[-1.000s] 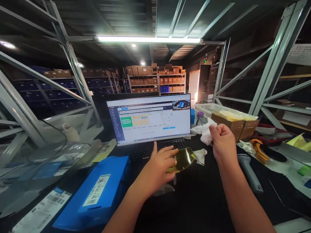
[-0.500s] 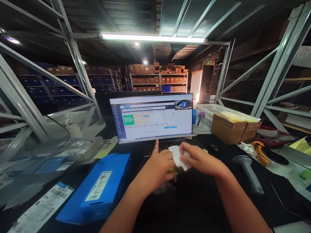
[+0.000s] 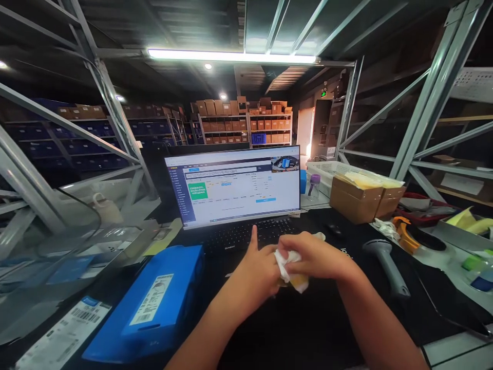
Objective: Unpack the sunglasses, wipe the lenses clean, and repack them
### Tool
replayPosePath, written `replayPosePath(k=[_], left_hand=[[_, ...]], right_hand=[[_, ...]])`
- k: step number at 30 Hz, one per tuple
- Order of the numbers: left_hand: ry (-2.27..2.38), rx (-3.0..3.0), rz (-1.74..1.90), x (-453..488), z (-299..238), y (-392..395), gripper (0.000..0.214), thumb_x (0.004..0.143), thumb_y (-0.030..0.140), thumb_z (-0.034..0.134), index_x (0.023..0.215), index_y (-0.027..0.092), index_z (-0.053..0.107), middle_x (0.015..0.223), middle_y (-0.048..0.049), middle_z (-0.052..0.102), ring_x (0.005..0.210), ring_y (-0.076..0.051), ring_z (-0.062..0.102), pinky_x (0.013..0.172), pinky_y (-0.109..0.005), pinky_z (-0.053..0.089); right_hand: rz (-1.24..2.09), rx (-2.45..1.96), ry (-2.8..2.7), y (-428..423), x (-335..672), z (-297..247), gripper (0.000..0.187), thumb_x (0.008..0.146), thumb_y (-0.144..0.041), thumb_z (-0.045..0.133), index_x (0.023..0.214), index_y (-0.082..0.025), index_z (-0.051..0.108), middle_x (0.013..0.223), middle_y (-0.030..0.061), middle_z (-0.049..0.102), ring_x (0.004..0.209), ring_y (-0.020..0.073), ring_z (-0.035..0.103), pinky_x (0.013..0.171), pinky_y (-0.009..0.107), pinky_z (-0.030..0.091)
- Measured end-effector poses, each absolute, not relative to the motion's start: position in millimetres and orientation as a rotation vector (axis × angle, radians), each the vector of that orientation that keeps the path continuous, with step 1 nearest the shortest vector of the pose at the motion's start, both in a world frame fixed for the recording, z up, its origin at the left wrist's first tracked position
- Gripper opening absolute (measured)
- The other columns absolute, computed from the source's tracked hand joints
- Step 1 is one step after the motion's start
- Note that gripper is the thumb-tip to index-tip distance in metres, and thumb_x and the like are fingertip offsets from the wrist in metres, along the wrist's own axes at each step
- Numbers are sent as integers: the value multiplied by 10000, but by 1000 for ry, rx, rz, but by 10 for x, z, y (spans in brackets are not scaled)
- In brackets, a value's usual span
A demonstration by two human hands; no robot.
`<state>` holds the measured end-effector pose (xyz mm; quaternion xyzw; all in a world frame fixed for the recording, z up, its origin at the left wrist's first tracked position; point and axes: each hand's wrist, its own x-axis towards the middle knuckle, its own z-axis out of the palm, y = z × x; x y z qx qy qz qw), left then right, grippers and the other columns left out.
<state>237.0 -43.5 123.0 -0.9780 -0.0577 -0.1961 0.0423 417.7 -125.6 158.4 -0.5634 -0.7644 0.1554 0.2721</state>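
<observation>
In front of the keyboard, my two hands meet above the black desk mat. My right hand is closed around a crumpled white tissue, pinching it between thumb and fingers. Some yellowish material shows at the tissue's lower end. My left hand presses against the tissue's left side, its thumb pointing up and its other fingers curled. What those fingers hold is hidden behind the hand. A blue shoebox-like carton with a white label lies left of my left forearm.
A lit monitor stands behind the keyboard. To the right lie a mouse, a grey barcode scanner and an orange tape dispenser. Brown cartons stand farther back. A printed label sheet lies at the left front.
The tissue has moved down and is bunched more tightly between my hands; a yellowish part shows below it. My right hand has drawn over the tissue. The view has shifted slightly.
</observation>
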Motion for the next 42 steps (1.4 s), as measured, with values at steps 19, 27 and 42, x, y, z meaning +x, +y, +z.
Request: replayPosePath(k=[19,27,42], left_hand=[[-271,-2934,-1233,2125,1432,-373,183,826,199,707,1000,253,682,1065,18,746,1109,-200,658,1198,-626,-126],[-659,-2580,-1642,2229,1353,-402,140,823,187,684,954,235,673,1053,-24,738,1057,-240,668,1194,-683,53],[-760,-2539,-1399,2429,1123,-403,210,886,206,620,1091,195,659,1077,-90,737,1040,-276,673,1177,-678,183]], right_hand=[[783,-986,-1118,-1128,4933,1503,462,612,-291,857,806,-224,443,697,-70,613,539,90,540,502,186,397],[709,-728,-840,-799,4253,1404,462,701,-531,790,903,-248,485,779,-28,647,624,147,593,559,256,451],[760,-700,-736,-688,3598,1108,608,616,-272,875,1010,-245,414,881,-1,720,779,169,681,759,299,525]])
